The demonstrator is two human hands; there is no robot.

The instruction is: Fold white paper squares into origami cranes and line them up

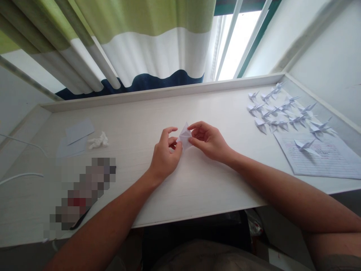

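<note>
A partly folded piece of white origami paper (185, 137) is held just above the middle of the desk, one pointed corner facing up and away. My left hand (167, 153) pinches its left side between thumb and fingers, with the index finger curled out over the top. From the right, my right hand (208, 140) grips the other edge, thumb at the front and fingertips behind. Parts of the fingers behind the paper are hidden.
Several folded paper cranes (278, 111) stand at the back right. One more crane (306, 146) sits on a lined, written paper pad (318, 160). At left lie paper sheets (79, 131), a crumpled tissue (98, 140) and a blurred-out object (84, 192). The desk has a raised rim (163, 93).
</note>
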